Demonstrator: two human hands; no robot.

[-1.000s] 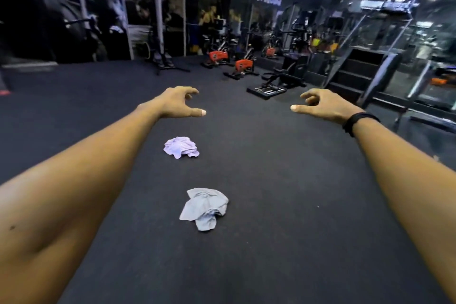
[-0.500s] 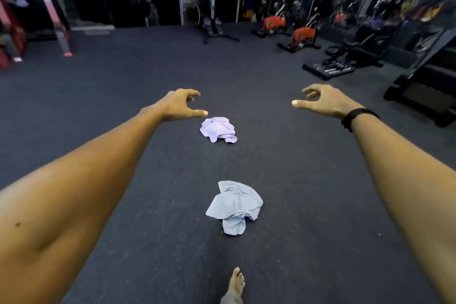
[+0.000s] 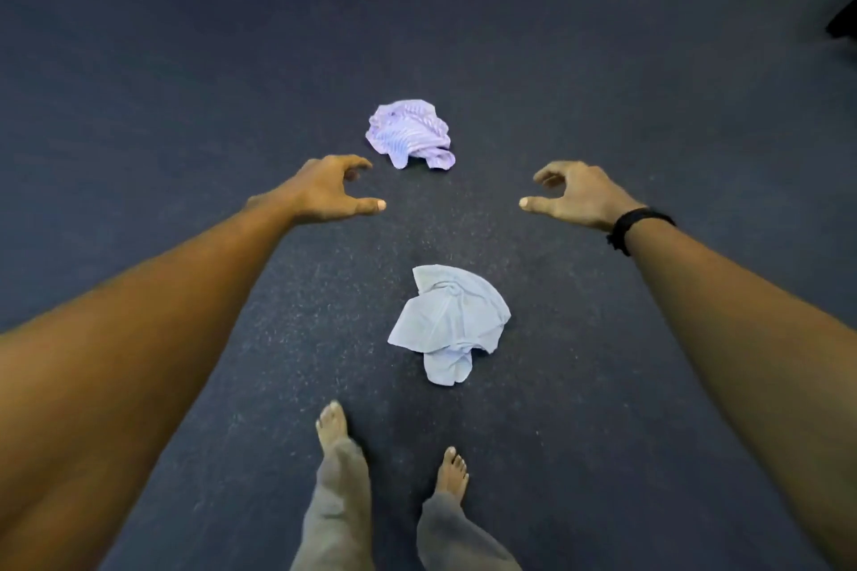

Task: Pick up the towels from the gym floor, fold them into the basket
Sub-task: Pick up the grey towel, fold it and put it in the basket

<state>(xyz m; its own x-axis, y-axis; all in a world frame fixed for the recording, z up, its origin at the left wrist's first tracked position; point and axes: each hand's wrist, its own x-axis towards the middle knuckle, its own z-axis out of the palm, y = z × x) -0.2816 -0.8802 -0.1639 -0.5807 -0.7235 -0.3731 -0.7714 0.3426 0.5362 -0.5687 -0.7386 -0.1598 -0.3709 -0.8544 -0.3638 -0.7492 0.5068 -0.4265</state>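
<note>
A pale blue towel [image 3: 447, 325] lies crumpled on the dark, speckled rubber floor [image 3: 185, 60], its soft cloth bunched into loose folds with one corner tucked under. Beyond it, well apart, sits a lilac striped towel [image 3: 410, 132], wadded into a rounder lump. The left hand [image 3: 331, 190] hovers beyond the blue towel and to its left, fingers loosely curled, thumb out, holding nothing. The right hand [image 3: 577, 195] mirrors it beyond and to the right, also empty, with a black band [image 3: 635, 225] at its wrist. Two bare feet [image 3: 331, 424] in grey trousers stand just short of the blue towel.
</note>
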